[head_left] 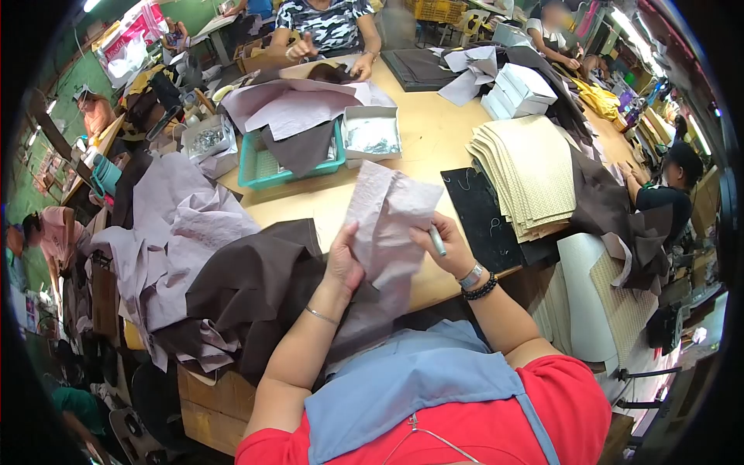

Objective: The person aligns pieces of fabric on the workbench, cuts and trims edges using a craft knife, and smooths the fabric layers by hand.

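A piece of pale lilac fabric (387,232) is held up in front of me, folded over at its top and hanging down toward my apron. My left hand (345,260) grips its left edge, thumb on the near side. At the right edge of the fabric, my right hand (451,246) is closed around a light grey marker pen (438,241), its fingers against the cloth. Dark brown fabric (252,283) lies heaped left of my left forearm, beside a pile of lilac fabric (182,209).
Ahead on the table (418,116) stand a teal basket (291,177) and a white box (372,133). Stacked cream textured sheets (527,174) lie to the right on a black board (477,205). Across the table, a person (325,31) handles fabric; other people work around.
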`<state>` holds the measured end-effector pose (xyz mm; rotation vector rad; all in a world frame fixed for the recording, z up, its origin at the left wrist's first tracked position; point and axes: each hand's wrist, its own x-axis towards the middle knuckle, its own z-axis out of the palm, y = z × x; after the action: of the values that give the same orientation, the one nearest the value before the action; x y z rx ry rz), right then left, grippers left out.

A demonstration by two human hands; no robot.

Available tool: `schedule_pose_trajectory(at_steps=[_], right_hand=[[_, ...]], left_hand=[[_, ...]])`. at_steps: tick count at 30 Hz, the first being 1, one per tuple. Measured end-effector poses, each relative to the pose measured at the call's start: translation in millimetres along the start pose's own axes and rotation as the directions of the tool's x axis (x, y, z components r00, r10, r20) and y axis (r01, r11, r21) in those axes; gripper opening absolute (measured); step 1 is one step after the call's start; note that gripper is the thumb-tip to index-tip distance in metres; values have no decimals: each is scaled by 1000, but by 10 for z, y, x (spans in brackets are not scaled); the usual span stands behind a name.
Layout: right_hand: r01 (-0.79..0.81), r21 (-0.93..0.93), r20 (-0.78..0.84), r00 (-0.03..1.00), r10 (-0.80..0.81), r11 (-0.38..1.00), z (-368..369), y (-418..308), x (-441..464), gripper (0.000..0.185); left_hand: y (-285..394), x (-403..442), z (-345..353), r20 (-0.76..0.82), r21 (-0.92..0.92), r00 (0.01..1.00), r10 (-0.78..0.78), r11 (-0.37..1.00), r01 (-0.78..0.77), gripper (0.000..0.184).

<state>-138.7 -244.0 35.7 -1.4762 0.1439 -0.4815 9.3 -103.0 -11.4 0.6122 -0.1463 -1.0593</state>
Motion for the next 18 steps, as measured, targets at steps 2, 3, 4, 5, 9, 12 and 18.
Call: schedule_pose_trajectory(at_steps=[2,3,4,5,9,12,18], right_hand=[[-20,-50,-31,999,18,999,-88,62,3,33],[13,-93,-35,999,-16,996,-130,134,18,36],[45,-135,-37,998,-51,990,-156,146,31,39],[-39,-190,-88,996,22,981,-227,117,25,45],[189,-175,-140,967,-214,966,-345,-266,230,66],[95,-409,94,994,-61,908,-493,-589,310,77],[-30,-395,290,945,155,918,-590,-724,298,25]], left_hand=[[70,-48,85,-24,85,987,156,985,-153,35],[69,-66,102,1,156,978,208,966,-206,32],[74,-91,131,30,225,966,257,940,-257,30],[99,-137,207,101,344,948,301,884,-317,28],[103,-234,324,292,598,916,274,695,-399,25],[133,-356,551,489,686,843,225,499,-530,28],[90,-398,527,588,730,785,196,290,-619,37]])
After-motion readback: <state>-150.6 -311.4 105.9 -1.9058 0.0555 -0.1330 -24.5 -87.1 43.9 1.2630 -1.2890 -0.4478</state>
